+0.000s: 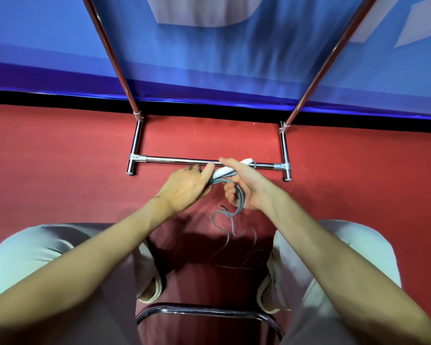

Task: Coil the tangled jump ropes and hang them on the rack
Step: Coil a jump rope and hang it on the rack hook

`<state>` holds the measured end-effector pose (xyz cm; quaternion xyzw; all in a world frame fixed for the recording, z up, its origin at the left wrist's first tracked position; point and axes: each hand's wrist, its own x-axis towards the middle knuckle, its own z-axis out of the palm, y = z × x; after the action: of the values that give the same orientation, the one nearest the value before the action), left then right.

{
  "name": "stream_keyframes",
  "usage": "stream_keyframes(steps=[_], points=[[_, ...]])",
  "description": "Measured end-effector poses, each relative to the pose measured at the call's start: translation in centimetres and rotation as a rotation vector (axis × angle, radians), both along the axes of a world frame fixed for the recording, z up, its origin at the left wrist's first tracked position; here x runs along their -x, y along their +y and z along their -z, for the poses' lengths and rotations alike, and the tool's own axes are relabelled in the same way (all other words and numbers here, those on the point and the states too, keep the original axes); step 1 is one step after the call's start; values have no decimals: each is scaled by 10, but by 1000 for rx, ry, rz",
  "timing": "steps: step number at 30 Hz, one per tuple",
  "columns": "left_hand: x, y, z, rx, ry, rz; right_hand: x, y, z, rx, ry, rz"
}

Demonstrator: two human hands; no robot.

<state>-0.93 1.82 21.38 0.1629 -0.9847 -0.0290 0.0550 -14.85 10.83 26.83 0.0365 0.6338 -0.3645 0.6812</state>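
Both hands gripped one jump rope over the red floor (60,150), in front of the knees. Fingers of the right hand (244,185) were wrapped around the white handles (224,170), and several grey cord (238,200) strands passed through its palm. Meanwhile the left hand (187,185) pinched the near end of the handles, where the cord leaves them. From there the cord hung slack in loose curls down to the floor between the feet. It looked light, limp and thin, likely to spring out of its loops, so the stiff handles seemed the surest hold. One rope was visible, with what seemed two handles held together; I could not tell for certain. One chrome rack (184,160) stood just beyond the hands, against a blue banner (234,58).
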Motion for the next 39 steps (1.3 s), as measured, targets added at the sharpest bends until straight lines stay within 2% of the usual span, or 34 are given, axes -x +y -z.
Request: stream_keyframes(steps=[5, 13, 16, 20, 23, 28, 31, 34, 36, 39], points=[[0, 9, 4, 110, 45, 28, -10, 9, 13, -57, -87, 157], [8, 7, -7, 43, 132, 11, -23, 2, 19, 187, 301, 364], [10, 9, -19, -108, 183, -42, -16, 1, 12, 270, 354, 334], [10, 16, -41, -603, 151, -179, 1, -1, 2, 376, 482, 197], [9, 15, -57, -867, 250, -288, 5, -3, -9, 552, 456, 179], [19, 5, -66, -861, 557, -234, -3, -6, -19, 751, 412, 254], [22, -3, -70, -1097, 634, -250, 0, -12, -22, 825, 454, 293], [26, -5, -69, -1283, 648, -264, -1, -17, -18, 892, 606, 279], [32, -4, -68, -1322, 706, -423, -6, -20, -12, 908, 686, 280], [35, -5, -66, -1152, 775, -658, -17, -23, -5, 923, 702, 287]])
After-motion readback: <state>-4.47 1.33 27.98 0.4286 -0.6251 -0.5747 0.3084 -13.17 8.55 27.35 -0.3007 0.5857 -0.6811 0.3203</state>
